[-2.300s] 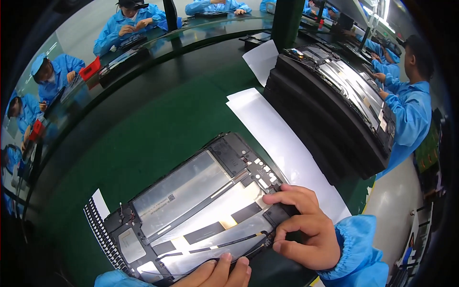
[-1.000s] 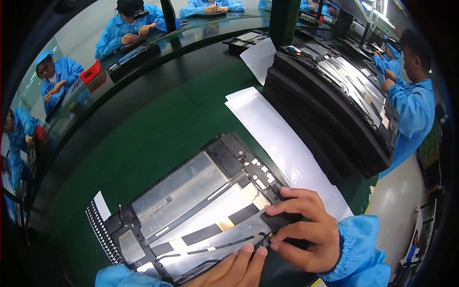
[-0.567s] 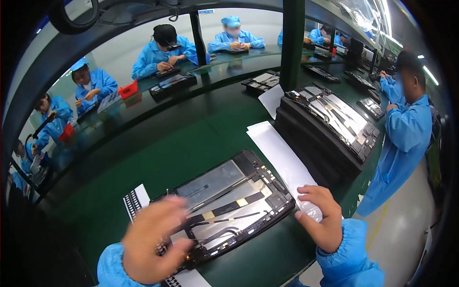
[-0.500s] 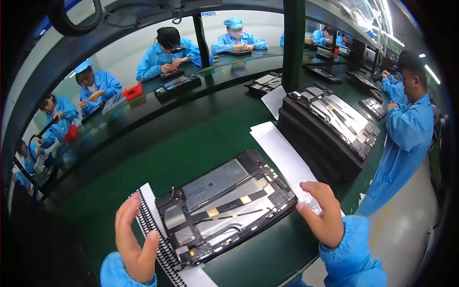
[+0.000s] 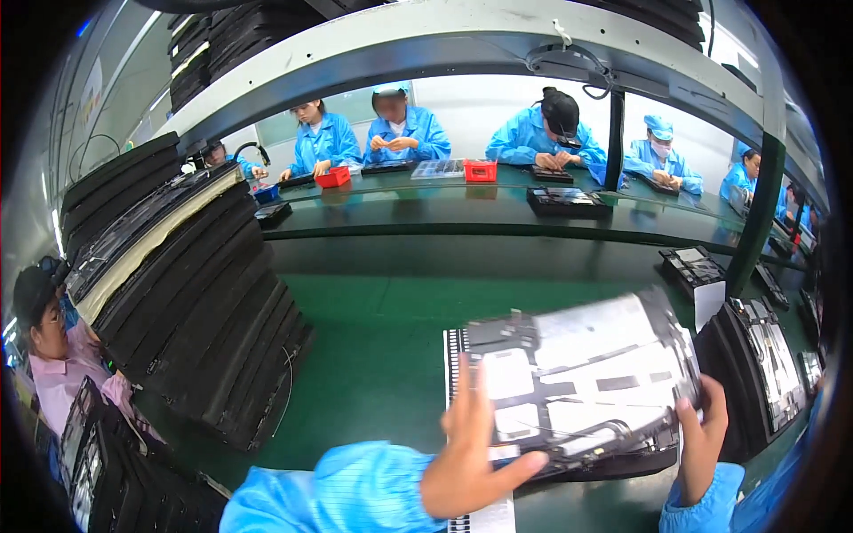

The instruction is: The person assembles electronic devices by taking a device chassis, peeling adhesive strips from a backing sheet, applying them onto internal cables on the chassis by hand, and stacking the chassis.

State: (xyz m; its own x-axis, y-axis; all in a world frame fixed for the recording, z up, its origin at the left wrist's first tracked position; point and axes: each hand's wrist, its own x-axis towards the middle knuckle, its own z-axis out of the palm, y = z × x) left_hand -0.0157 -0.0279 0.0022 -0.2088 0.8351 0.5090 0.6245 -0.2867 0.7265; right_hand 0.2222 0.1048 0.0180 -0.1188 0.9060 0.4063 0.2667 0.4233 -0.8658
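Observation:
An opened tablet-like device (image 5: pixel 604 382), its silvery inside parts and dark strips showing, tilts above a black tray or base (image 5: pixel 613 466). Its right edge is blurred. My right hand (image 5: pixel 706 435) pinches that right edge between thumb and fingers. At the opposite edge is my left hand (image 5: pixel 475 453), fingers spread upward and thumb stretched across the lower left corner; whether it bears any weight I cannot tell. A spiral-bound notebook (image 5: pixel 456 346) lies partly under the device's left side, mostly hidden by it and my left hand.
Tall stacks of black trays (image 5: pixel 204 329) stand on the left of the green table (image 5: pixel 373 311). More opened devices (image 5: pixel 769 355) rest on black trays at the right. A grey shelf beam (image 5: pixel 426 49) crosses overhead. Several people in blue work across the bench; one in pink (image 5: pixel 53 382) is at left.
My view has swung left, bringing the tray stacks into sight. The device has tilted up from its flat position. My right hand has closed on its edge; my left has come against its left side.

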